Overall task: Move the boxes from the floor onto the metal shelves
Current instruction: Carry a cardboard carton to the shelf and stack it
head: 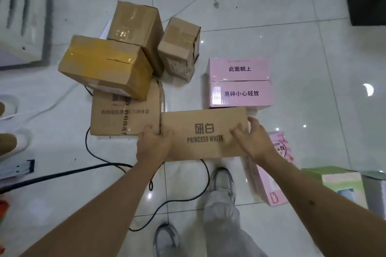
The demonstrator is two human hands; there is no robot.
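A flat brown carton printed "PRINCESS WHITE" (204, 131) is lifted above the floor in front of me. My left hand (153, 144) grips its left end and my right hand (253, 140) grips its right end, fingers curled over the top face. Beyond it on the tiled floor lie a pink box with black characters (240, 82), a brown carton with dark print (125, 115), a yellow-taped carton (106, 67) stacked on that one, and two more brown cartons (135, 25) (179, 46). No metal shelf shows.
A tall pink box (269, 181) and a green-white box (338, 179) stand at the right. Black cables (100, 158) snake over the floor near my shoes (222, 179). A white cable and another person's shoes (10, 142) are at the left edge.
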